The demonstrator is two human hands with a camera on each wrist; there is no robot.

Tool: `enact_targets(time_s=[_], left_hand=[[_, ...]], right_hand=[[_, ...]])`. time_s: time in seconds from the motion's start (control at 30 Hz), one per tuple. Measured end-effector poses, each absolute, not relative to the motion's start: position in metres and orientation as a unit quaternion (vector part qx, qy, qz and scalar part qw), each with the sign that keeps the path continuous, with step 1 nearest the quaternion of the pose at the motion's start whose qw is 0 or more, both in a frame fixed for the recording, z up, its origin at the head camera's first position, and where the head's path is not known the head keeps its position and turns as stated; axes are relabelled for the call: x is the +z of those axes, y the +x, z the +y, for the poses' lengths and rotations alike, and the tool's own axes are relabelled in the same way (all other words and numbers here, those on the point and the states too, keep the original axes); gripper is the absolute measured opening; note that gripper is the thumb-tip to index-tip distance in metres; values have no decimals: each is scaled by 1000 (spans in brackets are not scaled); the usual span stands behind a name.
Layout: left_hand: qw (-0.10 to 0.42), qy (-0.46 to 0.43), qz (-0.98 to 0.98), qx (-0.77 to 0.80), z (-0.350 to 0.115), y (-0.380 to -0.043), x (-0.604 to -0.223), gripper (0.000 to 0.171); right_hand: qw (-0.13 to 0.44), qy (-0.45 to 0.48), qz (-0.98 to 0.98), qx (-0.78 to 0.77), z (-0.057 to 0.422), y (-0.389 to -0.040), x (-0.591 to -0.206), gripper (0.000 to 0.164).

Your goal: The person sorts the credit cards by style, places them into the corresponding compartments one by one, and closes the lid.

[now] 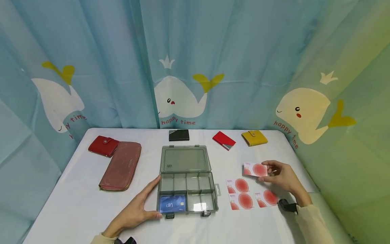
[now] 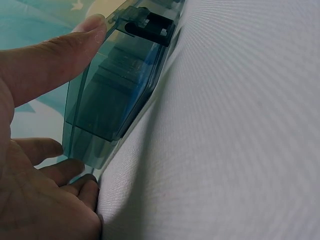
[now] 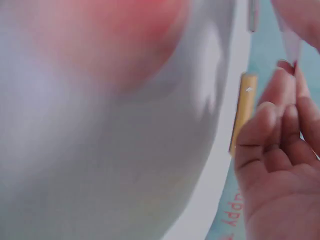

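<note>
A clear grey compartment box [image 1: 179, 183] lies on the table, its lid [image 1: 186, 158] folded back. A blue VIP card [image 1: 170, 203] sits in its front left compartment. My left hand [image 1: 132, 210] holds the box's left side, thumb at the front corner and fingers along the wall, as the left wrist view also shows. My right hand [image 1: 283, 175] pinches a pink-and-white card [image 1: 252, 168] by its right edge, above the table. In the right wrist view that card [image 3: 291, 45] shows nearly edge-on. Three matching cards [image 1: 240, 201] lie flat below it.
At the back lie a black card case [image 1: 179, 135], a red card case [image 1: 223, 140] and a yellow wallet [image 1: 254, 138]. On the left, a red wallet [image 1: 103, 145] touches a long brown wallet [image 1: 121, 166]. A blue curtain [image 1: 182, 40] surrounds the table.
</note>
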State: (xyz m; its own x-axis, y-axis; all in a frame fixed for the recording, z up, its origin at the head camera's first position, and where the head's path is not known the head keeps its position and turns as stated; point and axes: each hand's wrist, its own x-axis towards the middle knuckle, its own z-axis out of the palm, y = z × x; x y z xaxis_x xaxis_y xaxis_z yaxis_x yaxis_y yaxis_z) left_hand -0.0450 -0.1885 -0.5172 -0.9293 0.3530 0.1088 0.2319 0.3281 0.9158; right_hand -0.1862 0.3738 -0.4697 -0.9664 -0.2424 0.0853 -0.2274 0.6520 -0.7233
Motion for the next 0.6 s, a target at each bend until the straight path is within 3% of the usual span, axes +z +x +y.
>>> enact_targets(time_s=[0.17, 0.6], left_hand=[[54, 178, 815, 549, -190, -43, -519, 118], [59, 177, 816, 548, -189, -44, -518, 119]], right_hand=[[7, -132, 866, -483, 353, -172, -468, 51], [103, -230, 817, -518, 242, -126, -463, 55]])
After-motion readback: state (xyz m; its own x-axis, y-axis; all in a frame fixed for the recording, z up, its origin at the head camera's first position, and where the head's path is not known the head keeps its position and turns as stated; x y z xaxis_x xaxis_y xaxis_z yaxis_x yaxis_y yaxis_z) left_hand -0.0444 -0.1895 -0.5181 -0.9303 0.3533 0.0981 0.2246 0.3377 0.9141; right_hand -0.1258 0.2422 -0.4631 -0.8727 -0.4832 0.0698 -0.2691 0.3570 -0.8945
